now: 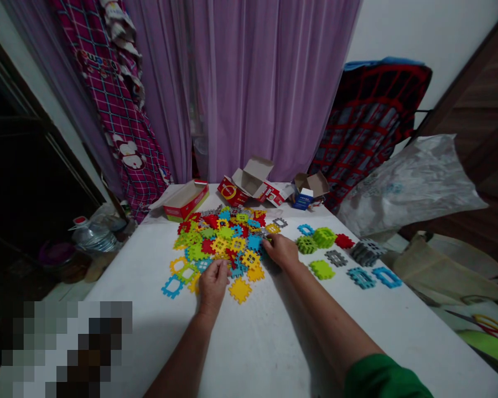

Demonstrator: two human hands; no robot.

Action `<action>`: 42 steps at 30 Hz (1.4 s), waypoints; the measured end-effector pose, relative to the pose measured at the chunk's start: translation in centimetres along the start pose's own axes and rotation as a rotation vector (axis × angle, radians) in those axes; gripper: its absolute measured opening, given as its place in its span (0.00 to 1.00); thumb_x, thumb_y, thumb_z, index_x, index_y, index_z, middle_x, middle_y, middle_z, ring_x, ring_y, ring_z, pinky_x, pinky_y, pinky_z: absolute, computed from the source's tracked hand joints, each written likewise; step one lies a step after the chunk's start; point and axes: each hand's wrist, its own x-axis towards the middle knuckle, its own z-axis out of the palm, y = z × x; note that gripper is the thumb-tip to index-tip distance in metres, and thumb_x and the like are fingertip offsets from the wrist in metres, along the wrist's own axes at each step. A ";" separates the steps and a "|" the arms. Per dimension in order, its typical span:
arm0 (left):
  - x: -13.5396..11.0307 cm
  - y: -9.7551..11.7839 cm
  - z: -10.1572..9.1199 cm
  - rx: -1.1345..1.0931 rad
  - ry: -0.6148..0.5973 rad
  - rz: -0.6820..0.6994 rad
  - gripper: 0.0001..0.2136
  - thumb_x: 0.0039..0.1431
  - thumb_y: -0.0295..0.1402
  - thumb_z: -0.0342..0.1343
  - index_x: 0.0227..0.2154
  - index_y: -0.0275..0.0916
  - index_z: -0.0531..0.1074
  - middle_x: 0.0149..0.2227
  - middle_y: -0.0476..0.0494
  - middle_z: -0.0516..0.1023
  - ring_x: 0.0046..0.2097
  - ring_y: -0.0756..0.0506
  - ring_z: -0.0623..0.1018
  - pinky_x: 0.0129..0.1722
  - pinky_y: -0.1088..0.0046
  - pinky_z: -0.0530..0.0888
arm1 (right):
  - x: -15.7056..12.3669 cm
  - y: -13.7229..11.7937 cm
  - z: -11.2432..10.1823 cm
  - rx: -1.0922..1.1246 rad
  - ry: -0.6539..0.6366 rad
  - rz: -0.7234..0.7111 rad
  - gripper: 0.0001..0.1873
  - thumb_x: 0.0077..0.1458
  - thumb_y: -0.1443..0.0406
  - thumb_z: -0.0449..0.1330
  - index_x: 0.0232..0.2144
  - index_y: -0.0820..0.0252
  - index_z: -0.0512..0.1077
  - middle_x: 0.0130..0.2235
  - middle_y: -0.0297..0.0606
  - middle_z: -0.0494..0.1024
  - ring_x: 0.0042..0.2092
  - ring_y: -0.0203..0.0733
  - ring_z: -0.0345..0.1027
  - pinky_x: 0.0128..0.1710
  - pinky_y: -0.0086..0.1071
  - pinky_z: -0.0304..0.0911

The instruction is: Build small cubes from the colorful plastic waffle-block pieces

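Observation:
A heap of plastic interlocking tiles (219, 245) in yellow, red, green, blue and grey covers the middle of the white table. My left hand (213, 282) is at the heap's front edge, its fingers closed together; what they hold, if anything, is hidden. Just in front of the heap, to that hand's right, lies a solid yellow tile (240, 290). My right hand (281, 250) reaches to the heap's right side near a blue tile (254, 242). Its fingers are curled in a pinch, and their contents are too small to name.
Sorted tiles lie at the right: a green stack (324, 237), a grey stack (367, 252), blue frame tiles (387, 277) and a red group (344, 241). Opened boxes (249, 182) stand along the back edge before purple curtains. A plastic bag (415, 182) hangs at right.

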 end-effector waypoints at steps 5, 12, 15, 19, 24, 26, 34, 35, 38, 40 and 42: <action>0.0 0.2 0.0 0.006 -0.011 -0.041 0.18 0.52 0.51 0.53 0.27 0.40 0.75 0.19 0.51 0.75 0.18 0.51 0.72 0.20 0.77 0.69 | 0.4 -1.1 -0.2 -0.004 -0.032 0.020 0.21 0.62 0.53 0.49 0.45 0.52 0.78 0.43 0.43 0.81 0.45 0.47 0.74 0.39 0.32 0.62; 0.0 -0.1 0.1 -0.002 0.006 -0.053 0.18 0.53 0.51 0.53 0.29 0.41 0.75 0.19 0.51 0.75 0.19 0.51 0.72 0.21 0.76 0.69 | -1.0 -1.7 -0.5 0.096 0.098 -0.076 0.19 0.61 0.55 0.52 0.48 0.52 0.76 0.43 0.39 0.81 0.44 0.43 0.73 0.37 0.31 0.60; 0.1 -0.2 0.0 -0.001 0.009 -0.050 0.16 0.54 0.49 0.53 0.28 0.41 0.75 0.19 0.52 0.75 0.19 0.51 0.72 0.21 0.77 0.70 | -2.9 -2.8 -0.3 0.097 0.067 -0.299 0.16 0.60 0.56 0.53 0.43 0.50 0.78 0.41 0.36 0.80 0.41 0.40 0.72 0.36 0.29 0.58; 0.1 -0.1 0.0 -0.024 0.004 -0.044 0.15 0.55 0.47 0.53 0.27 0.40 0.74 0.19 0.52 0.75 0.19 0.52 0.72 0.22 0.78 0.70 | -5.0 -4.5 0.5 -0.006 0.001 -0.492 0.15 0.58 0.55 0.56 0.38 0.53 0.78 0.39 0.38 0.79 0.40 0.39 0.71 0.35 0.29 0.57; 0.2 -0.2 0.0 -0.042 0.004 -0.057 0.15 0.55 0.47 0.53 0.27 0.40 0.73 0.19 0.52 0.74 0.19 0.52 0.72 0.21 0.78 0.69 | -5.5 -5.0 1.7 -0.062 -0.007 -0.476 0.12 0.58 0.60 0.55 0.38 0.56 0.78 0.40 0.41 0.78 0.40 0.40 0.71 0.34 0.28 0.56; 0.1 -0.2 0.0 -0.040 0.006 -0.055 0.15 0.55 0.47 0.53 0.27 0.40 0.73 0.19 0.52 0.74 0.19 0.52 0.72 0.21 0.78 0.69 | -5.4 -4.6 1.9 0.023 0.028 -0.424 0.13 0.59 0.60 0.54 0.36 0.56 0.78 0.39 0.41 0.79 0.39 0.39 0.71 0.34 0.28 0.56; 0.0 -0.7 0.2 0.004 -0.013 0.008 0.13 0.55 0.46 0.55 0.31 0.42 0.76 0.23 0.50 0.78 0.22 0.50 0.74 0.23 0.77 0.71 | -4.9 -1.7 2.9 0.945 0.105 -0.063 0.22 0.50 0.49 0.54 0.19 0.59 0.72 0.22 0.34 0.71 0.28 0.38 0.61 0.30 0.31 0.55; 0.0 -0.8 0.3 0.010 -0.021 0.021 0.13 0.55 0.45 0.55 0.32 0.42 0.77 0.25 0.49 0.79 0.22 0.50 0.74 0.23 0.77 0.71 | -4.9 -1.6 3.1 1.035 0.077 -0.035 0.23 0.48 0.47 0.55 0.18 0.59 0.71 0.21 0.34 0.69 0.27 0.38 0.60 0.29 0.31 0.55; -0.1 -0.9 0.3 0.014 -0.059 0.039 0.12 0.53 0.45 0.57 0.34 0.43 0.78 0.27 0.48 0.81 0.23 0.50 0.75 0.22 0.76 0.72 | -5.2 -1.5 3.3 1.202 -0.018 0.007 0.23 0.41 0.45 0.61 0.19 0.59 0.72 0.22 0.33 0.70 0.28 0.37 0.59 0.30 0.31 0.55; -0.2 -0.8 0.3 -0.003 -0.086 0.031 0.13 0.53 0.45 0.57 0.33 0.43 0.78 0.27 0.47 0.81 0.22 0.50 0.74 0.21 0.76 0.71 | -5.4 -1.7 3.2 1.253 -0.067 0.007 0.24 0.40 0.43 0.63 0.21 0.60 0.74 0.23 0.33 0.71 0.29 0.37 0.60 0.32 0.31 0.56; -0.2 -0.7 0.4 -0.025 -0.107 0.017 0.14 0.52 0.46 0.57 0.33 0.41 0.79 0.25 0.48 0.81 0.20 0.50 0.73 0.20 0.76 0.70 | -5.6 -1.9 3.1 1.279 -0.099 -0.001 0.26 0.38 0.42 0.64 0.21 0.60 0.74 0.24 0.33 0.72 0.29 0.37 0.61 0.33 0.31 0.56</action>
